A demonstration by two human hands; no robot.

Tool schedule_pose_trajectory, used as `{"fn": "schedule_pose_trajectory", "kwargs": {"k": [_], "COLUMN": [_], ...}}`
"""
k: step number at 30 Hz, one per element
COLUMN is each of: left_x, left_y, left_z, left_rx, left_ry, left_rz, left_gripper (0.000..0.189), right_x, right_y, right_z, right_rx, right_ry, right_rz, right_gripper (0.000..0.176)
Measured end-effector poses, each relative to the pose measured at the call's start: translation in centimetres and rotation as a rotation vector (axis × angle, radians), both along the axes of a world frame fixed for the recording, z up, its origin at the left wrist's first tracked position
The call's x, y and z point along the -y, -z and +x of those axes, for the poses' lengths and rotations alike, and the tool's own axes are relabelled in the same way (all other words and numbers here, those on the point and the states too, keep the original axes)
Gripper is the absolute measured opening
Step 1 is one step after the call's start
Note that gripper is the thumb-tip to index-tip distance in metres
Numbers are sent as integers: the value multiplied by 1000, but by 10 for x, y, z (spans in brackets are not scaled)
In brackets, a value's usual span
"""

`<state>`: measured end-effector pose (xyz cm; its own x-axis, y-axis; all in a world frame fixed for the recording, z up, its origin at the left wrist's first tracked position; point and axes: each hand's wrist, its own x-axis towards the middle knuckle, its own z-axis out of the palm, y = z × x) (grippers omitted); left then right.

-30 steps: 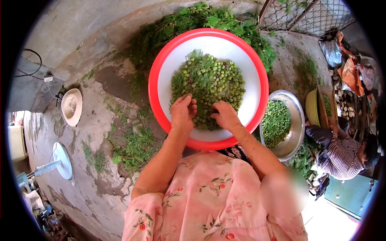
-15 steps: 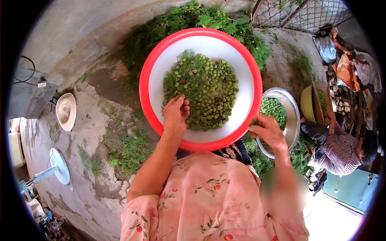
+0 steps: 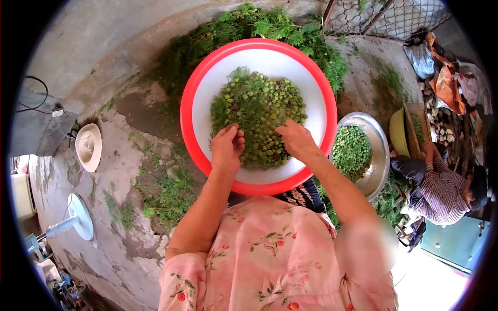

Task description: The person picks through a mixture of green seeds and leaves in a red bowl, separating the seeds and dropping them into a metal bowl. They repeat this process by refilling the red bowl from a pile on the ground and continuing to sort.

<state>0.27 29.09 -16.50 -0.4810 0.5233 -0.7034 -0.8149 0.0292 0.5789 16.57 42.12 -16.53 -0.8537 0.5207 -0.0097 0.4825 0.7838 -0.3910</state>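
Observation:
A large white basin with a red rim (image 3: 188,111) sits in front of me, with a heap of round green fruits (image 3: 284,98) and feathery green sprigs (image 3: 236,98) inside. My left hand (image 3: 227,147) is over the near left part of the heap, its fingers curled together beside the sprigs; what they hold, if anything, is hidden. My right hand (image 3: 296,139) reaches over the right part of the heap with its fingertips together at the fruits. A metal bowl (image 3: 381,155) stands right of the basin, holding many small green fruits (image 3: 351,150).
Cut green branches (image 3: 332,62) lie behind the basin. At the right, a person (image 3: 441,189) sits by a yellow-green basin (image 3: 397,133) and a woven tray (image 3: 415,122). A straw hat (image 3: 88,147) and a light blue round stand (image 3: 80,216) are at the left.
My right hand has moved left from over the metal bowl's near edge into the red-rimmed basin. My left hand has stayed nearly in place. The view has shifted slightly.

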Motion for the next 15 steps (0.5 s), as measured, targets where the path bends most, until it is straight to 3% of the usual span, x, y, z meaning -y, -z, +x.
{"fn": "schedule_pose_trajectory", "kwargs": {"k": [3, 6, 12, 15], "left_x": [0, -1, 1, -1], "left_y": [-1, -4, -3, -2], "left_z": [2, 1, 1, 2], "left_rx": [13, 17, 18, 24], "left_ry": [4, 4, 22, 42], "left_rz": [-5, -2, 26, 37], "left_gripper": [13, 13, 13, 12], "right_x": [-1, -3, -11, -4], "right_y": [10, 0, -54, -78], "right_z": [-13, -10, 29, 48], "right_rx": [187, 114, -150, -212], "right_ry": [-23, 22, 259, 162], "right_rz": [40, 15, -386, -227], "right_gripper": [26, 23, 13, 10]}}
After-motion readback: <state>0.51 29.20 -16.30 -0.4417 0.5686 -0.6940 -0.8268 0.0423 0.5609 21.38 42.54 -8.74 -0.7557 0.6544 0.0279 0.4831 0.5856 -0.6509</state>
